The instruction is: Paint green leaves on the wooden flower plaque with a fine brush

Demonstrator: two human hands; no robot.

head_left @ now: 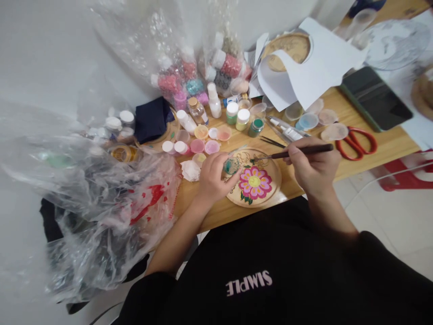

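A round wooden plate (270, 189) with a painted pink flower with a yellow centre (255, 183) lies at the near edge of the wooden table (365, 149). My left hand (214, 178) is closed round a small clear cup of teal paint (232, 166) at the plate's left rim. My right hand (313, 167) pinches a dark brush (297, 152) that points left, its tip over the plate's upper part.
Small paint cups (201, 132) and jars (232, 113) crowd the table behind the plate. Red-handled scissors (358, 142) and a dark tablet (375, 97) lie to the right. White paper (314, 67) sits at the back. Crumpled plastic bags (101, 194) fill the left.
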